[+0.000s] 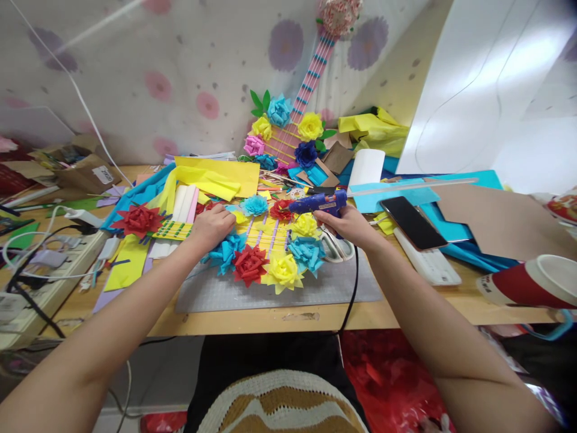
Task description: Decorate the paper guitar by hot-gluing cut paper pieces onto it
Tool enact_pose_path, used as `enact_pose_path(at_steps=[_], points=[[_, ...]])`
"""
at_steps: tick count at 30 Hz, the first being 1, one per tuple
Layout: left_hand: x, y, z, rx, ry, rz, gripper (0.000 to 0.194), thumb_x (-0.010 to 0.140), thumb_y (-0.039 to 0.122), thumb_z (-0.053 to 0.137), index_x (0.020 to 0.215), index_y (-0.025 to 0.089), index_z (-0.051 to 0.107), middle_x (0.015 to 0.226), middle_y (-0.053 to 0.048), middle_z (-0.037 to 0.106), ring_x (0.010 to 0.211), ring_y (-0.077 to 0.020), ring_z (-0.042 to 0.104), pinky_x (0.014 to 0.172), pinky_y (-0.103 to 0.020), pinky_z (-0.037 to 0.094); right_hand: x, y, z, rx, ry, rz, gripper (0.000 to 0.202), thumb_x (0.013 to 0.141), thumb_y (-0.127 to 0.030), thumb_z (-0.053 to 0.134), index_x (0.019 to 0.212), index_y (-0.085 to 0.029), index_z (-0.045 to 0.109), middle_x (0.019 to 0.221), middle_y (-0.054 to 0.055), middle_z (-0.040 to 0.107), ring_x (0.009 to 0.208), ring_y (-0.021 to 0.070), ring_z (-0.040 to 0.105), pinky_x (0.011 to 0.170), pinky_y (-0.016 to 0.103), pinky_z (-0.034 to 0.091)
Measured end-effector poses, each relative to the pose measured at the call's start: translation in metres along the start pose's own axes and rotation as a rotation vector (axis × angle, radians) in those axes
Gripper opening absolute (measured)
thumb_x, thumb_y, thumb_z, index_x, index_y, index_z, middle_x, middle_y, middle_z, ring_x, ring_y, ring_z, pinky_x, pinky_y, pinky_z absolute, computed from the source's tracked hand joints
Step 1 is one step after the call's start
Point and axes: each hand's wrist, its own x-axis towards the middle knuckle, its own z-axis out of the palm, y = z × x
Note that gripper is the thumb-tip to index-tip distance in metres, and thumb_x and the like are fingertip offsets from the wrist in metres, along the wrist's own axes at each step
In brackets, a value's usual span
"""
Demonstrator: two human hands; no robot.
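A yellow paper guitar (pixel 256 231), trimmed with red, blue and yellow paper flowers, lies on a grey cutting mat (pixel 360 288). My right hand (pixel 342 222) is wrapped round the handle of a blue glue gun (pixel 321 203). Its nozzle points left, close above a red paper flower (pixel 281 210). A clear glue stick (pixel 419 186) sticks out behind the gun. My left hand (pixel 214 226) rests where the guitar's neck (pixel 174 230) meets the body. Its fingers are curled, and what lies under their tips is hidden. Scissors (pixel 336 248) lie beneath my right hand.
A pink paper guitar (pixel 311 84) leans against the wall behind. To the right are a phone (pixel 413 222), a white power bank-like block (pixel 428 258) and a red-and-white cup (pixel 529 281) by the edge. Power strips with cables (pixel 67 264) lie left. The gun's black cord (pixel 354 294) hangs over the front edge.
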Motion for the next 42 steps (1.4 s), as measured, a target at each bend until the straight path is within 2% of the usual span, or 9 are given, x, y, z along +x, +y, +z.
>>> enact_pose_path(at_steps=[5,11,19,23,32,42], points=[[0.002,-0.001,0.001,0.108,0.029,0.046,0.014,0.082,0.020,0.047,0.083,0.020,0.061,0.086,-0.012,0.064,0.094,-0.0262,0.056,0.078,-0.037,0.044,0.000,0.001,-0.002,-0.008,0.007,-0.009,0.052,0.064,-0.067,0.059,0.065,-0.015,0.058,0.049,-0.002,0.046,0.048,0.0095,0.039,0.049,0.027,0.032],[0.005,-0.003,0.004,0.098,0.067,0.071,0.022,0.077,0.016,0.051,0.097,0.019,0.061,0.098,-0.013,0.062,0.101,-0.0279,0.054,0.089,-0.042,0.044,0.001,0.005,-0.001,-0.012,-0.006,-0.015,0.052,0.066,-0.067,0.058,0.066,-0.015,0.059,0.049,-0.002,0.046,0.048,0.0096,0.040,0.049,0.026,0.033],[0.007,-0.009,-0.001,0.084,0.035,0.098,0.034,0.074,0.020,0.057,0.108,0.019,0.056,0.111,-0.013,0.056,0.109,-0.0289,0.048,0.098,-0.045,0.040,0.001,0.006,-0.003,-0.014,-0.003,-0.026,0.052,0.067,-0.067,0.058,0.066,-0.015,0.059,0.048,-0.002,0.045,0.048,0.0096,0.040,0.048,0.026,0.032],[0.008,-0.010,-0.001,0.064,0.027,0.063,0.038,0.072,0.022,0.059,0.110,0.020,0.054,0.112,-0.012,0.054,0.111,-0.0292,0.046,0.098,-0.046,0.039,0.002,0.007,-0.002,-0.017,0.003,-0.030,0.052,0.067,-0.067,0.058,0.066,-0.015,0.059,0.048,-0.002,0.046,0.048,0.0098,0.041,0.049,0.026,0.033],[0.014,-0.007,0.004,0.032,0.072,0.083,0.036,0.072,0.012,0.054,0.107,0.021,0.056,0.109,-0.013,0.051,0.109,-0.0289,0.047,0.095,-0.047,0.043,0.002,0.005,-0.001,-0.018,-0.002,-0.018,0.051,0.067,-0.067,0.058,0.066,-0.015,0.059,0.047,-0.003,0.045,0.047,0.0095,0.039,0.049,0.026,0.032],[0.008,-0.021,0.003,0.015,0.089,0.118,0.049,0.070,0.022,0.062,0.117,0.023,0.047,0.115,-0.012,0.046,0.114,-0.0272,0.045,0.096,-0.042,0.044,0.001,0.006,-0.005,0.020,-0.019,-0.032,0.049,0.069,-0.065,0.058,0.064,-0.017,0.056,0.045,-0.004,0.043,0.042,0.0090,0.038,0.046,0.027,0.031]])
